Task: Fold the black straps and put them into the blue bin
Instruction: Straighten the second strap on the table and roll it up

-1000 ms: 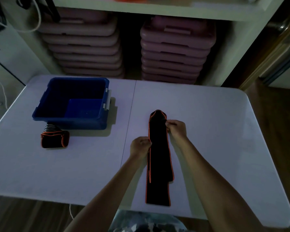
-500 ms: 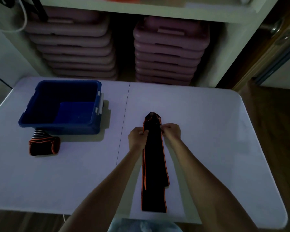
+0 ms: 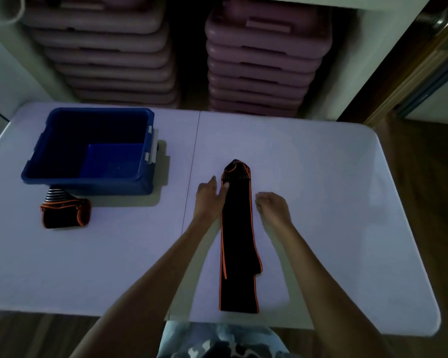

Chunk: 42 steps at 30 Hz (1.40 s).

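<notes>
A long black strap with orange edging [image 3: 237, 236] lies flat on the white table [image 3: 321, 202], running from near me toward the back. My left hand [image 3: 210, 196] rests at its left edge, fingers spread, with the thumb touching the strap. Just right of the strap, my right hand [image 3: 270, 205] is loosely curled and holds nothing. An empty blue bin [image 3: 93, 153] sits at the back left. In front of the bin lies a second black strap, folded into a bundle [image 3: 65, 211].
Two stacks of mauve plastic lids or trays [image 3: 259, 60] stand on the shelf behind the table. The table's near edge runs just in front of my body. Wooden floor [image 3: 429, 177] shows at the right.
Both hands have let go of the strap's upper edges. The right hand moved off to the right; the left hand opened and lies against the left edge.
</notes>
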{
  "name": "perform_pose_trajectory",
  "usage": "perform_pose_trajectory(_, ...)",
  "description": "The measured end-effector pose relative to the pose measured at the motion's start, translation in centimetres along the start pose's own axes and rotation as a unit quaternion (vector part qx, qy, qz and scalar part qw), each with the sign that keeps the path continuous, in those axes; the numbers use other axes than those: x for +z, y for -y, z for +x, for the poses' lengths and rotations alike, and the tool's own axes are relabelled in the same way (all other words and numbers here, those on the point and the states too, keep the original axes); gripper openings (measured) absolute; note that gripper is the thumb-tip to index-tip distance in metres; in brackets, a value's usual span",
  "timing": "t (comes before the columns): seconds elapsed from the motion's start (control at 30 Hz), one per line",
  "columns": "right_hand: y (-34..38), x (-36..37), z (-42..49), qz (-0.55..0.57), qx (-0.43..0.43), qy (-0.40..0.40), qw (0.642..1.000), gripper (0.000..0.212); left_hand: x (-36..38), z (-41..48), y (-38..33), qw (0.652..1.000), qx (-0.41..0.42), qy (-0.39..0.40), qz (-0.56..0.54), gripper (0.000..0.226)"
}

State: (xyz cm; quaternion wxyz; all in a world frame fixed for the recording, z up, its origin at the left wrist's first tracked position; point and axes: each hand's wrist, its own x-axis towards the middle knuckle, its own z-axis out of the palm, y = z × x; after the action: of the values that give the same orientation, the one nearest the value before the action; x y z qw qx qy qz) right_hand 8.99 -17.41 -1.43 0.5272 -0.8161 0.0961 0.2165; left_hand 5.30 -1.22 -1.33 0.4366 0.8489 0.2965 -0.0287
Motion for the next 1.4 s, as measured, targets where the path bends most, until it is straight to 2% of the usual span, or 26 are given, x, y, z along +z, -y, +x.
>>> perform_pose_trajectory(0.13, -4.2, -2.6, -4.3, 0.041, 0.048, 0.071, 0.995, 0.024, -0.8, -6.9, 2.7, 0.998, -0.011, 0.050, -0.024, 0.037)
perform_pose_trajectory(0.27, -6.3, -3.7, -8.2, 0.031, 0.050, 0.130, 0.990, 0.022, -0.8, -14.1, 5.1, 0.993, -0.003, 0.091, -0.076, 0.013)
perform_pose_trajectory(0.3, -6.6, -3.8, -9.1, 0.038, 0.038, 0.148, 0.988, 0.019, -0.8, -15.4, 5.5, 0.992, 0.013, 0.095, -0.080, 0.010)
perform_pose_trajectory(0.37, -7.2, -4.1, -10.7, 0.035, 0.021, 0.194, 0.980, 0.014, -0.9, -16.7, 6.3, 0.991, 0.070, 0.099, -0.060, 0.025)
perform_pose_trajectory(0.47, -7.9, -4.4, -11.7, -0.038, -0.013, 0.219, 0.975, 0.031, -1.0, -16.4, 6.4, 0.989, 0.125, 0.071, -0.030, 0.013)
perform_pose_trajectory(0.6, -7.6, -3.9, -11.9, -0.044, -0.057, 0.168, 0.983, 0.011, -1.3, -15.1, 5.8, 0.994, 0.085, 0.057, -0.032, 0.021)
perform_pose_trajectory(0.7, -6.2, -3.6, -12.1, -0.025, -0.077, 0.131, 0.988, 0.004, -1.2, -14.5, 5.5, 0.990, 0.020, 0.093, -0.104, 0.030)
perform_pose_trajectory(0.8, -5.6, -3.4, -12.0, -0.034, -0.056, 0.139, 0.988, 0.006, -1.0, -13.9, 5.3, 0.981, -0.046, 0.111, -0.152, 0.035)
perform_pose_trajectory(0.9, -6.2, -3.0, -12.1, -0.015, -0.008, 0.149, 0.989, 0.012, -0.9, -13.5, 5.9, 0.977, -0.090, 0.142, -0.131, 0.035)
perform_pose_trajectory(1.0, -6.8, -2.9, -12.2, 0.006, 0.030, 0.148, 0.988, 0.019, -0.8, -13.4, 6.2, 0.977, -0.098, 0.166, -0.094, 0.032)
perform_pose_trajectory(1.13, -7.0, -3.1, -12.2, -0.013, 0.035, 0.177, 0.983, 0.025, -1.0, -13.7, 5.8, 0.978, -0.092, 0.182, -0.045, 0.032)
perform_pose_trajectory(1.23, -7.3, -3.3, -12.2, -0.023, 0.017, 0.170, 0.985, 0.026, -1.3, -14.5, 6.2, 0.985, -0.070, 0.157, -0.014, 0.036)
perform_pose_trajectory(1.3, -7.6, -3.5, -12.3, -0.016, -0.019, 0.143, 0.989, 0.021, -1.5, -15.2, 6.7, 0.992, -0.037, 0.116, -0.024, 0.030)
perform_pose_trajectory(1.37, -7.8, -3.8, -12.6, -0.027, -0.086, 0.111, 0.990, 0.008, -2.0, -15.7, 7.4, 0.996, 0.059, 0.058, -0.016, 0.012)
perform_pose_trajectory(1.4, -7.8, -4.0, -12.7, -0.039, -0.134, 0.103, 0.985, 0.006, -2.2, -15.7, 7.9, 0.989, 0.147, 0.030, 0.011, 0.012)
